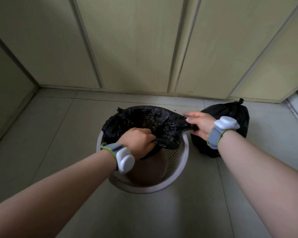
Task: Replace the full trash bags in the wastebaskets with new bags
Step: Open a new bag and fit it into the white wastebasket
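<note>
We count one wastebasket (153, 189), round and pale-rimmed; two black trash bags, namely one loose bag (144, 121) at the basket's mouth and one knotted bag (234, 114) on the floor beside it; two hands, the left hand (138, 140) and the right hand (199, 124); two wrist devices, the left wrist device (126, 159) and the right wrist device (225, 123), one per wrist.
</note>
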Available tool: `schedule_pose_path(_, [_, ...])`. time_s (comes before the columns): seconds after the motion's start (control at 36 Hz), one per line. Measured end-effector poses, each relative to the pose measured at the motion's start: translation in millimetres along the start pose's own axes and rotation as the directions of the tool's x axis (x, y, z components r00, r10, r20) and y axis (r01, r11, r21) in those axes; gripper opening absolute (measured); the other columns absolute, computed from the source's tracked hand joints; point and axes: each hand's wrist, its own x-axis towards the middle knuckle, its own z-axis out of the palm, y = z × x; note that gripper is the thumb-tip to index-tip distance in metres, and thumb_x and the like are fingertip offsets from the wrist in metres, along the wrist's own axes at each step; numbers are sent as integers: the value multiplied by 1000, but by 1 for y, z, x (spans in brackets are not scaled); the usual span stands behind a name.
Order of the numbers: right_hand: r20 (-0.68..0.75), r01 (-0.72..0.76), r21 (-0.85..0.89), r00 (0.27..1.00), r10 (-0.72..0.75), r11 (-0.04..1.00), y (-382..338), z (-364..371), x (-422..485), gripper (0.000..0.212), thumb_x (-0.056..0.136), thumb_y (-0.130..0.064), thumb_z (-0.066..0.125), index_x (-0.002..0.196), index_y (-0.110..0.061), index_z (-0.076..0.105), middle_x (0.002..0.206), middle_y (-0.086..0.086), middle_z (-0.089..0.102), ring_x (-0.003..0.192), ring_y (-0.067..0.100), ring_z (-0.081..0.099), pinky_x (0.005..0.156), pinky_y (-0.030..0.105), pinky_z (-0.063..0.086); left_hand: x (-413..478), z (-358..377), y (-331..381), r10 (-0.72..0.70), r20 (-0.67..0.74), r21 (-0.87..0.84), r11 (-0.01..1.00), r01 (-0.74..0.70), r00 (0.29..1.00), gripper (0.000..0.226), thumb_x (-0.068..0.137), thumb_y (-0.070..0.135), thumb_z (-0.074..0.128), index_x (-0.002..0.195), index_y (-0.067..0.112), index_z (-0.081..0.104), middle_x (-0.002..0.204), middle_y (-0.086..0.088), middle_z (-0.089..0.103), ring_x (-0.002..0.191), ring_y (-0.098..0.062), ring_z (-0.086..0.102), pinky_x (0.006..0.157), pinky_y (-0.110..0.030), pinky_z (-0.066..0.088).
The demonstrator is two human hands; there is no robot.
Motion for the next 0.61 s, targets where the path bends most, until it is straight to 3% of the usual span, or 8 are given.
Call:
schedule_pose_path(0.06, [-77, -30, -15, 997, 29, 999, 4, -2, 2, 25, 91, -1, 53, 113, -10, 62, 73, 7, 55, 54, 15, 44, 36, 14, 33, -6, 0, 1, 80, -103, -70, 994, -87, 991, 55, 88, 42, 26, 101, 12, 69, 104, -7, 64, 90, -28, 60, 80, -31, 48])
schedule_pose_path(0.19, [-141, -152, -327, 984, 111, 933, 14, -21, 12, 25, 91, -14, 57, 115, -8, 62, 66, 4, 49, 32, 10, 42, 30, 12, 29, -16, -3, 11, 213, -161, -221, 944, -246, 964, 33, 88, 26, 45, 100, 8, 69, 103, -8, 63, 87, -25, 59, 77, -28, 49])
schedule_pose_path(0.25, [-141, -100, -487, 989, 35, 868, 16, -23, 15, 31, 90, -17, 59, 118, -6, 61, 79, 5, 59, 56, 14, 59, 42, 14, 44, -18, -4, 15, 202, -137, -278, 932, -233, 970, 34, 86, 25, 45, 105, 9, 68, 102, -8, 63, 89, -23, 61, 76, -28, 51])
schedule_pose_path(0.28, [-142, -46, -567, 989, -43, 822, 16, -25, 16, 35, 89, -22, 60, 121, -6, 61, 93, 7, 63, 78, 19, 63, 62, 17, 50, -19, -4, 18, 183, -126, -299, 930, -213, 975, 35, 85, 26, 45, 106, 10, 68, 101, -7, 64, 89, -23, 63, 74, -28, 52])
schedule_pose_path(0.33, [-129, 79, -665, 967, -219, 743, 11, -23, 12, 40, 89, -29, 60, 124, -8, 60, 116, 9, 63, 107, 24, 59, 90, 23, 42, -18, -4, 21, 125, -128, -324, 932, -161, 984, 35, 86, 30, 43, 102, 11, 68, 95, -4, 63, 86, -21, 62, 70, -29, 53])
schedule_pose_path(0.39, [-98, 240, -680, 906, -411, 692, 0, -18, -1, 33, 90, -29, 58, 117, -10, 63, 115, 8, 63, 105, 22, 58, 88, 22, 39, -17, -5, 23, 41, -147, -349, 933, -91, 988, 36, 88, 34, 41, 95, 11, 67, 87, -1, 60, 81, -22, 61, 66, -29, 49])
schedule_pose_path(0.5, [199, 671, -632, 624, -756, 388, -14, -4, -47, 34, 87, -40, 54, 96, -9, 65, 89, -3, 57, 84, 11, 50, 78, 26, 39, -16, -6, 24, -76, -169, -361, 932, 10, 983, 30, 88, 30, 45, 84, 8, 64, 75, 7, 47, 75, -26, 58, 64, -27, 40])
schedule_pose_path(0.61, [561, 727, -686, 547, -621, 20, 13, 7, -78, 50, 73, -60, 57, 100, -18, 61, 100, -1, 58, 94, 18, 52, 85, 34, 40, -18, -7, 27, -60, -170, -385, 923, -10, 984, 36, 87, 37, 39, 83, 11, 63, 74, 6, 50, 74, -23, 58, 62, -30, 45])
